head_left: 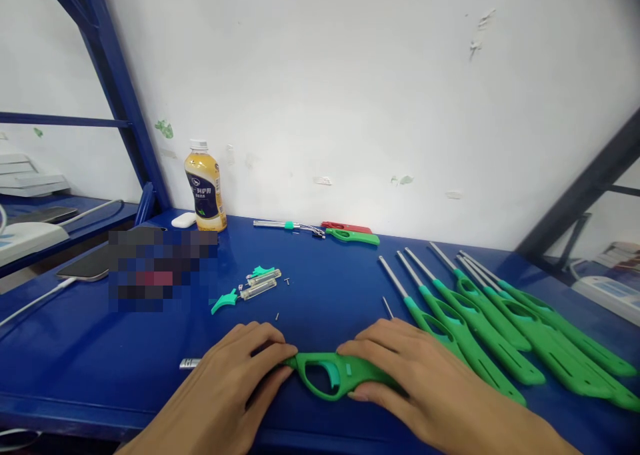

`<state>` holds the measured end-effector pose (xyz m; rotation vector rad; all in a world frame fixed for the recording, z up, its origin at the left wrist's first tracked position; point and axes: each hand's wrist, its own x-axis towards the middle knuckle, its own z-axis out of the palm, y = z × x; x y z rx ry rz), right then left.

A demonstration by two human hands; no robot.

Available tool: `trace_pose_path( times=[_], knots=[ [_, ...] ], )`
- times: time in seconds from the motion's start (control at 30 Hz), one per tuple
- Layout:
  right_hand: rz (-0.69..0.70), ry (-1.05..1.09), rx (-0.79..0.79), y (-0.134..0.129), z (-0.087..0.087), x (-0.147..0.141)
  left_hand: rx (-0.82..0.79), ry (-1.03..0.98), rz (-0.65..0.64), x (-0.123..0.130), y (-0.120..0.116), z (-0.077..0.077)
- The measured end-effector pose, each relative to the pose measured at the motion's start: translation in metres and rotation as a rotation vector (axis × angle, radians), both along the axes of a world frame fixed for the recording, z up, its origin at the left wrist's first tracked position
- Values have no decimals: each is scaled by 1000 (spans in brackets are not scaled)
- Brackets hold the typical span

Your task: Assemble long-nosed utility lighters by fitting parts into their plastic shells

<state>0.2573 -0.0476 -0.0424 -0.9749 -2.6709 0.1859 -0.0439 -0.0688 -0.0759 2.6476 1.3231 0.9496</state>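
A green long-nosed gas lighter [325,375] lies sideways between my hands near the table's front edge. My left hand [245,375] is closed round its neck, and the metal tip [189,363] sticks out to the left. Around the handle on the right, my right hand [400,368] is closed, hiding most of that end. The teal trigger [331,373] shows inside the guard loop. Just behind my right hand, a thin metal shaft [387,307] pokes out; what it belongs to is hidden. Small screws [277,316] lie beyond my left hand.
Several green lighters [480,335] lie in a row at right. Loose teal triggers [225,300] and clear fuel tanks [260,287] lie centre-left. Farther back are lighter casings [353,235], a metal tube with wires [287,225], a drink bottle [205,188] and a phone [85,265].
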Motion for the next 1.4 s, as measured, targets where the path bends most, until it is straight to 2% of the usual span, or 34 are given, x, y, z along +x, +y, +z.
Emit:
trace_pose_path(
  times=[0.13,0.3,0.43,0.6,0.7,0.9,1.07,1.4],
  knots=[
    [6,57,30,1,9,3,17,-21,50,-2,-1,-1],
    [-64,105,139,6,17,18,64,-32,115,-2,-2,0],
    [-102,83,105,3,13,23,90,-39,92,1,-2,2],
    [-38,56,122,-6,5,14,148,-74,106,1,-2,3],
    [-21,56,131,-7,4,9,117,-61,66,2,-3,2],
    [-32,47,30,-3,2,6,23,-42,-45,3,-4,0],
    [-19,83,21,-2,-3,7,-29,-29,-82,2,0,0],
    [-2,90,109,-4,1,3,-16,-66,-18,1,-3,8]
  ],
)
